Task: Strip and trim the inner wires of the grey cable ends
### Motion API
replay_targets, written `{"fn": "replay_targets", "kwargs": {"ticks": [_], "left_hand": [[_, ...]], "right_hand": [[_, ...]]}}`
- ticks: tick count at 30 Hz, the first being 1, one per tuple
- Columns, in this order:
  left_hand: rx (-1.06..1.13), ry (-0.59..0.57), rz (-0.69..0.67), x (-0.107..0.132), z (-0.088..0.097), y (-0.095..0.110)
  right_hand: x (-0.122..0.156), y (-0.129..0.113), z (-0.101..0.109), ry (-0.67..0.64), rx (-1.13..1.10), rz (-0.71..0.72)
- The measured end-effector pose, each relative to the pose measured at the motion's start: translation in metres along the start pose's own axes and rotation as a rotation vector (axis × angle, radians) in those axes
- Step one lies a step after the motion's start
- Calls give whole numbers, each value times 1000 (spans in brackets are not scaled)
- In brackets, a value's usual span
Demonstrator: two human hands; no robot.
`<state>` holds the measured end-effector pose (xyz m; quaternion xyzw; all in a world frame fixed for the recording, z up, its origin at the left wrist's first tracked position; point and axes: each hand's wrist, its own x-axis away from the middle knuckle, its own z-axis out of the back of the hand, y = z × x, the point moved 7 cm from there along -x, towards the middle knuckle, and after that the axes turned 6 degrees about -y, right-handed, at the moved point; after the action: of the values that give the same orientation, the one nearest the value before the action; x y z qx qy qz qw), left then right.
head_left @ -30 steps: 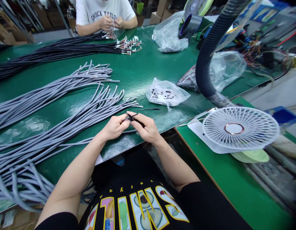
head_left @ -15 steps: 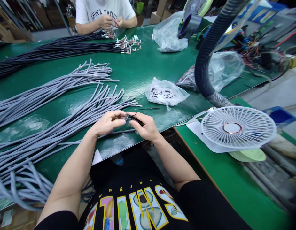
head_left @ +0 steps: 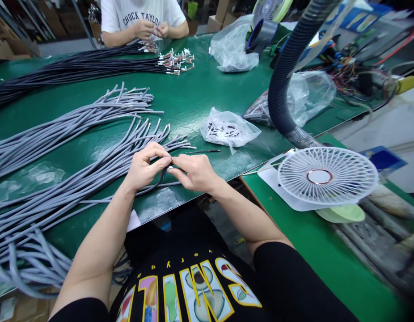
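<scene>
My left hand (head_left: pixel 147 166) is closed in a pinch on thin dark wires (head_left: pixel 164 173), which show just below the fingertips. My right hand (head_left: pixel 195 173) meets it from the other side, thumb and forefinger pressed together at the wire ends. A tiny white bit shows at the right fingertips; what exactly they grip is mostly hidden. Grey cables (head_left: pixel 103 172) lie in a thick bundle beside and under my left hand. Beyond my hands, a thin dark rod-like tool (head_left: pixel 203 151) rests on the green table (head_left: pixel 187 103).
An open plastic bag (head_left: pixel 229 129) holds small black-and-white parts. More grey cables (head_left: pixel 76 117) and black cables with white connectors (head_left: pixel 93 67) lie farther back. A black hose (head_left: pixel 277 89) and a white fan (head_left: pixel 327 176) stand at right. A co-worker (head_left: pixel 143 22) sits opposite.
My hands have turned and drawn closer at the fingertips. The dark slim piece seen along my right fingers before no longer shows. The view has shifted slightly.
</scene>
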<state>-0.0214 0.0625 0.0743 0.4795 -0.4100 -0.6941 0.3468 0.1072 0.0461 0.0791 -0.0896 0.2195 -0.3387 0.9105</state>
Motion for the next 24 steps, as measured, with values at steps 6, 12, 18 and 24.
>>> {"fn": "replay_targets", "kwargs": {"ticks": [6,12,18,24], "left_hand": [[203,19,132,0,-2,-21],[423,168,220,-2,2,-33],[470,342,247,-1,12,-43],[435,247,121,1,-10,-39]], "right_hand": [[-6,1,1,-67,54,9],[-5,8,1,-81,7,-17],[0,39,21,105,-315,-183],[-17,22,-8,145,-784,-234]]}}
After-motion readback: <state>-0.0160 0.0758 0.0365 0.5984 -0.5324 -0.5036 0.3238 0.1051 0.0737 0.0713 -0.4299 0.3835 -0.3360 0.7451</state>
